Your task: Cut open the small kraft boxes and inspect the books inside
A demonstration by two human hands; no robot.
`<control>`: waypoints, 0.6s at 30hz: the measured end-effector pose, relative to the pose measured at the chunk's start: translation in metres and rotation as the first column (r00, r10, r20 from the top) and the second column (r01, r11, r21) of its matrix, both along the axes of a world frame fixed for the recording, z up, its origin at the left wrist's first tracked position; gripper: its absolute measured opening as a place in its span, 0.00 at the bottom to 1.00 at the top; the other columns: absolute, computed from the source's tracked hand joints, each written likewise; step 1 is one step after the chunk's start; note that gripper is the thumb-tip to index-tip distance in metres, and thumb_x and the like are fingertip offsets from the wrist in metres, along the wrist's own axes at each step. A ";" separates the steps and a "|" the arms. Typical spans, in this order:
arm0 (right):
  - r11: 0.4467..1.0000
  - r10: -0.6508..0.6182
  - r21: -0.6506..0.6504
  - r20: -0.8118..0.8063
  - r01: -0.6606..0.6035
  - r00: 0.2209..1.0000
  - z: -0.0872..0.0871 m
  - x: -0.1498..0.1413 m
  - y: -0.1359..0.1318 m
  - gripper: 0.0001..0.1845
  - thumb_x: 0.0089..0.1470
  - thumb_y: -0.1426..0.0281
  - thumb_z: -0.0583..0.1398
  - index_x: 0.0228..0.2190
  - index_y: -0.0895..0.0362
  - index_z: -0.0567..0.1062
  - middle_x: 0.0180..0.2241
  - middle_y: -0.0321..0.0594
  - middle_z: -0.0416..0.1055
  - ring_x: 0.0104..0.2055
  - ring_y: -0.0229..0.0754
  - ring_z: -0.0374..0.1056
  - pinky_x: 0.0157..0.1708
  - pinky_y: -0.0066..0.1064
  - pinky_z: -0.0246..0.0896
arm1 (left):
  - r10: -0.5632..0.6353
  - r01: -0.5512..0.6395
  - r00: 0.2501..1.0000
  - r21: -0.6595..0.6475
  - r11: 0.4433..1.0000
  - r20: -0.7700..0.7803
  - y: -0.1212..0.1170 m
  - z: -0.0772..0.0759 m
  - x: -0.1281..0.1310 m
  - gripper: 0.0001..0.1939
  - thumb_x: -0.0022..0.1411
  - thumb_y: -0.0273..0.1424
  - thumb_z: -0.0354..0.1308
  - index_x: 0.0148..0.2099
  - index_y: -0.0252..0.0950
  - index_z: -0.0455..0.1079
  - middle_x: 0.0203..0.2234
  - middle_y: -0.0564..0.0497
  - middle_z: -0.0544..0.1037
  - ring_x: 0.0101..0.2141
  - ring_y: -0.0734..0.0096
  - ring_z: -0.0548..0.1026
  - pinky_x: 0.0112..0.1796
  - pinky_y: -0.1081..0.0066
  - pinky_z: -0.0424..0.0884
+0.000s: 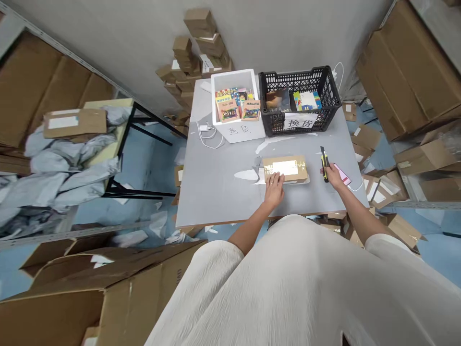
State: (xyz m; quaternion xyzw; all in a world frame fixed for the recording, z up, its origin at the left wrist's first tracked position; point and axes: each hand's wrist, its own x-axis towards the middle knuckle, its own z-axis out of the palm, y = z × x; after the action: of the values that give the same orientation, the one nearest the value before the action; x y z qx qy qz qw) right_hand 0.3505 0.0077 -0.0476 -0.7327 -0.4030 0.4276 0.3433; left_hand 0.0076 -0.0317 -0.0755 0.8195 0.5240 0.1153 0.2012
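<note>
A small cardboard box (301, 174) with a white label and shiny tape lies on the grey table (209, 192), near its front edge. My left hand (274, 190) rests on the box's near left part, fingers stretched over it. Scraps of white and grey wrapping (246, 174) stick out from the box's left side. To the right of the box, my right hand (333, 176) grips a yellow and black utility knife (324, 165), its tip pointing away from me. A phone (343, 175) with a lit screen lies by that hand, partly covered by it, with a white cable attached.
At the table's back stand a white bin (242, 132) of books and a black plastic crate (266, 122) holding more books. Cardboard boxes (211, 45) are stacked by the wall. Left is a table with grey mailer bags (72, 154); a large open carton (144, 288) stands nearer.
</note>
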 end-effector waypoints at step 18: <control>0.448 0.689 -0.416 0.725 -0.791 0.009 0.101 -0.155 0.047 0.23 0.77 0.63 0.52 0.61 0.54 0.80 0.59 0.50 0.82 0.58 0.53 0.77 0.54 0.38 0.66 | -0.102 0.096 0.990 0.061 0.994 0.098 -0.007 -0.005 -0.007 0.43 0.65 0.23 0.54 0.81 0.32 0.55 0.82 0.38 0.52 0.82 0.54 0.46 0.79 0.46 0.44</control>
State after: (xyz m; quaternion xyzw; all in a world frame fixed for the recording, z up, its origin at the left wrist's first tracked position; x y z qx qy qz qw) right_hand 0.1951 0.0545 0.0532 -0.4915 -0.8533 0.1149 -0.1305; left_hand 0.0007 -0.0390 -0.0806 0.8429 0.4686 0.1610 0.2097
